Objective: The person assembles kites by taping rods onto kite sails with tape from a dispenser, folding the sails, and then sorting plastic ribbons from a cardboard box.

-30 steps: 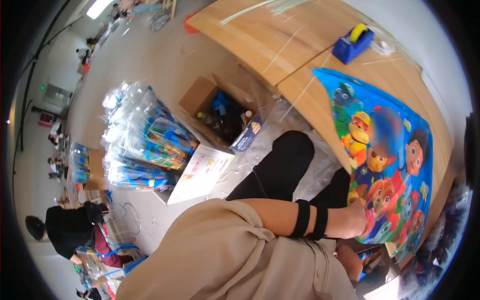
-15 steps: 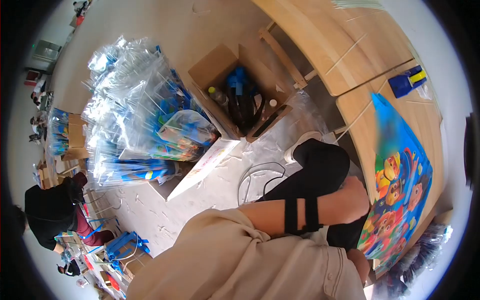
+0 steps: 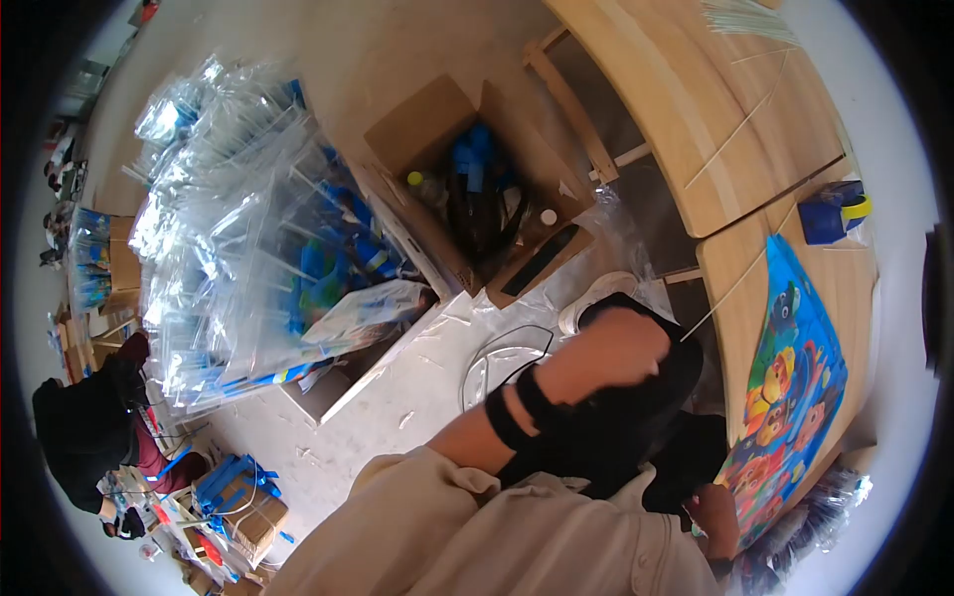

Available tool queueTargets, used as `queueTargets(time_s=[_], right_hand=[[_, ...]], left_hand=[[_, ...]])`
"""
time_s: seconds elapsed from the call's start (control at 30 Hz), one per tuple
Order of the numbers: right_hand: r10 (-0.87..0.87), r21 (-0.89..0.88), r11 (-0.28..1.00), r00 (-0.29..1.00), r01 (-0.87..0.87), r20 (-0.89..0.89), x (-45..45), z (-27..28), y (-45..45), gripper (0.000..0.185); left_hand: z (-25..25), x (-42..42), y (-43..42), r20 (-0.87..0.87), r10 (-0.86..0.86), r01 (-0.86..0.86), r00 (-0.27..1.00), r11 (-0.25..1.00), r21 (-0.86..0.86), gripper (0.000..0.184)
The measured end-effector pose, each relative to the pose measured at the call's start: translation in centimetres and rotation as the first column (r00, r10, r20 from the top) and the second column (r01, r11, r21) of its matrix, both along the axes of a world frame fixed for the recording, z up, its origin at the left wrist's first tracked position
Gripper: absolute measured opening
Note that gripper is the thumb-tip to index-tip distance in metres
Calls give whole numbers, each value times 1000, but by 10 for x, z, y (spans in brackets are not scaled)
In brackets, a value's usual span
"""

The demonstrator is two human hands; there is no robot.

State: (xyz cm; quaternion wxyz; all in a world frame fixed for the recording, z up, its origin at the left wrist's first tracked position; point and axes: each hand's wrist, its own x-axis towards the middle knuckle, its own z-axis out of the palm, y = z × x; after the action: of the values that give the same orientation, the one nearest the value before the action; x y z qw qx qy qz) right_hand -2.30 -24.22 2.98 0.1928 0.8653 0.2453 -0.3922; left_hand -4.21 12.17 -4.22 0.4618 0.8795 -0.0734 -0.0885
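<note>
"Where is the cartoon print (image 3: 795, 397)?"

"It lies on the worktop (image 3: 740, 338), just beside the right grip (image 3: 714, 512), stretching upward in the view from there."

"Does that grip pinch it?"

"That cannot be told. The fingers sit in shadow by the print's near edge, so neither a pinch nor a touch can be made out."

"And the left grip (image 3: 616, 348)?"

"It is over the black-clad leg (image 3: 661, 392), apart from the print. The fingers are blurred; whether they are spread or pressed together does not show."

"What else is on the worktop?"

"A blue tape dispenser (image 3: 820, 219) with a yellow roll, past the print's far end as seen from the right grip."

"And beyond the left grip?"

"A pale shoe (image 3: 598, 294) just above it in the view, then a carton (image 3: 422, 124) with a yellow-capped bottle (image 3: 427, 189) inside. Left of the carton, well apart from both grips, is a heap of clear bags (image 3: 229, 238)."

"Farthest out?"

"A person (image 3: 84, 437) in a black top, far left of both grips."
</note>
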Motion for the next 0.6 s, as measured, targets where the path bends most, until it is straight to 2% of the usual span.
queueTargets(time_s=[0.03,0.07,0.13,0.17,0.2,0.23,0.3,0.37,0.4,0.43,0.5,0.53,0.57,0.6], right_hand=[[-20,38,999,999,19,27,0,-1,5,19],[-23,39,999,999,22,29,0,-2,10,19],[-31,44,999,999,30,18,2,-4,19,20],[-33,45,998,999,32,18,4,-5,21,20],[-16,28,999,1000,16,-3,5,-8,21,22],[-1,8,1000,1000,1,-26,6,-11,21,24],[-34,-3,999,999,34,-13,7,-19,17,27],[-102,58,993,993,105,-50,10,-20,16,28],[-133,10,991,988,134,-74,12,-21,20,25],[-139,8,990,988,140,-72,13,-22,23,25],[-164,52,985,984,167,-66,14,-22,29,21],[-139,158,975,983,158,-122,17,-19,28,30],[-149,158,973,982,166,-113,19,-20,27,30],[-168,185,964,978,189,-127,20,-23,27,26]], left_hand=[[-9,3,17,-94,99,-97,991,995,19,22],[-36,3,32,-36,270,-270,962,963,28,22],[-87,7,68,-105,650,-646,753,760,71,24],[-105,6,90,-115,754,-751,647,656,78,22],[-121,5,109,-71,818,-798,571,574,185,18],[-133,6,125,-108,902,-883,418,431,183,17],[-190,14,161,-87,956,-955,280,286,76,23],[-244,29,192,85,972,-974,219,213,74,34],[-249,39,205,87,971,-973,225,219,73,34],[-254,49,215,-13,993,-990,121,121,65,40],[-265,62,241,-115,993,-997,27,34,63,46],[-273,64,259,-344,938,-987,-32,-83,-135,45],[-282,69,271,-562,827,-926,-35,-239,-294,45],[-286,75,276,-520,850,-906,-82,-281,-316,41]])
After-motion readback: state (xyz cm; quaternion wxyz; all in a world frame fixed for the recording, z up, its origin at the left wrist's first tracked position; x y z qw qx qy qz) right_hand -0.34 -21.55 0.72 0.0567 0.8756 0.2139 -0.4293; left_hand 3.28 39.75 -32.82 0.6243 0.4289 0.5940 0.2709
